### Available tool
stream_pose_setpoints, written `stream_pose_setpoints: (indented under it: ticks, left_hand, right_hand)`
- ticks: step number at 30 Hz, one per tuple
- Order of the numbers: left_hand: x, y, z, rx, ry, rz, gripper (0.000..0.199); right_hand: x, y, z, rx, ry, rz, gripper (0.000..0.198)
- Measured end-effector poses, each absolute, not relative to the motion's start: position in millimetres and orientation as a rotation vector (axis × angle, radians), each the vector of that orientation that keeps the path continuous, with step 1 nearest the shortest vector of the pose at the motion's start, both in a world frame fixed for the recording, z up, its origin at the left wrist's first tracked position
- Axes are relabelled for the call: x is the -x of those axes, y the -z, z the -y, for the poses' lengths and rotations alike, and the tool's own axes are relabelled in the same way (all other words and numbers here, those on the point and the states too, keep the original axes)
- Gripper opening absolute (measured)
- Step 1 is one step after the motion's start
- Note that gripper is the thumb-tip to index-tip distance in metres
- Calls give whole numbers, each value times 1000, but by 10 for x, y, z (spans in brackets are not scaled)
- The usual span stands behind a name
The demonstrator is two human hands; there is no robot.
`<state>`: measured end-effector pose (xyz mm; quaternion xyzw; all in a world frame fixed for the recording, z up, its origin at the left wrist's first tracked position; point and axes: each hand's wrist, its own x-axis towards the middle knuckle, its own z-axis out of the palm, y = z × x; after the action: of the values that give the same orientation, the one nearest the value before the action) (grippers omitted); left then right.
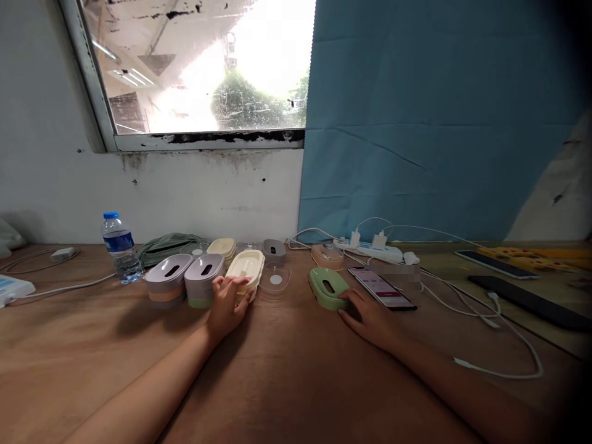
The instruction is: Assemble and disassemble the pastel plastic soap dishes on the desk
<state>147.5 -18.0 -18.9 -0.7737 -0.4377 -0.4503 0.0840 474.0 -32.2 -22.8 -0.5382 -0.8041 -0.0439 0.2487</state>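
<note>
My left hand (227, 304) has its fingers closed on the near end of a cream oval plastic container (246, 265), which is tilted up a little. To the right, my right hand (367, 314) grips the right end of a green oval lid (327, 282) with a slot in its middle, low over the table. Left of the cream container stand two lilac slotted boxes: one with an orange band (167, 280), the other with a green base (205, 279). A clear plastic lid (275, 279) with a white round sticker lies just right of the cream container.
Behind are a cream stack (221, 246), a grey slotted piece (274, 250) and a peach one (327, 256). A water bottle (119, 250) and green pouch (171, 246) stand left. Right lie a lit phone (382, 288), a power strip (370, 249), loose white cables and a black slab (527, 302).
</note>
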Motion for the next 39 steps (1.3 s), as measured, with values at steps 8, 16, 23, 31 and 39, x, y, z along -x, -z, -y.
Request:
stream_pose_setpoints:
  ticks: [8,16,23,31,39]
  left_hand:
    - [-1622,118,372,3166,1151,704,23]
    - [-1611,99,416,3650,828,780,27]
    - [-1606,90,368,3431,948,781,38]
    - [-1620,197,303,3439,1237,1159,74]
    - [-1592,223,276,3547,1201,1185,104]
  right_hand:
    - [-4763,262,304,1572,67,2093,29]
    - [-4764,302,293,1633,57,2000,39]
    - [-4788,324,218,1606,-57,1919,35]
    - [-4650,255,325,1199,-425,1879,40]
    - [-4270,174,371,685,-1014,2130,50]
